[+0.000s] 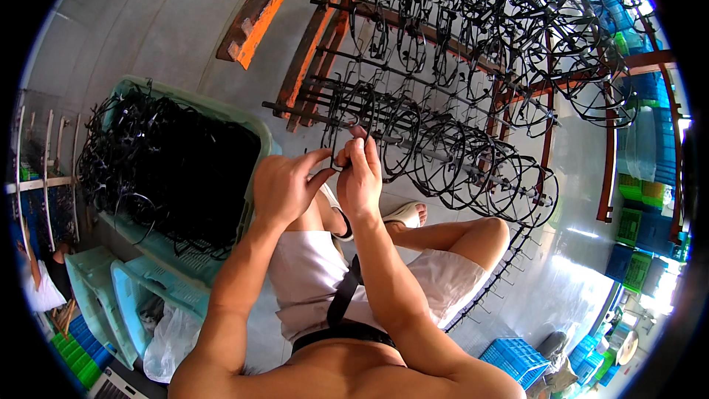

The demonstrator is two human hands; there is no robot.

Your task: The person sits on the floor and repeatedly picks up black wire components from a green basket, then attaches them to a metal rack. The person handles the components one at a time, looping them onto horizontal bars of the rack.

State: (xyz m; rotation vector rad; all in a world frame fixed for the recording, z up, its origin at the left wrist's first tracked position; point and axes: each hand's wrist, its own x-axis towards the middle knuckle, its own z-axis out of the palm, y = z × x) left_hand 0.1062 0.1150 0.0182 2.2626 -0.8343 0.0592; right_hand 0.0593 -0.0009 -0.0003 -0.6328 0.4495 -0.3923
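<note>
My left hand (pixel 290 183) and my right hand (pixel 360 177) meet in front of the rack's near bar. Both pinch a thin black piece (pixel 333 144), strip-like or wire-like, between thumb and fingertips. My fingers cover part of it, and its exact kind is too small to tell. Just beyond my right fingertips, a row of thin black loops (pixel 413 137) hangs along the rack's lower bar (pixel 299 114). Left of my left hand stands a pale green crate (pixel 264 140), heaped with a tangle of similar black pieces (pixel 170 155).
The rack's orange posts (pixel 314 41) rise ahead, with many more black loops (pixel 487 15) above. An orange beam (pixel 258 18) juts in at upper left. More green crates (pixel 151 281) and a plastic bag (pixel 171 343) sit lower left. A blue basket (pixel 515 360) stands lower right.
</note>
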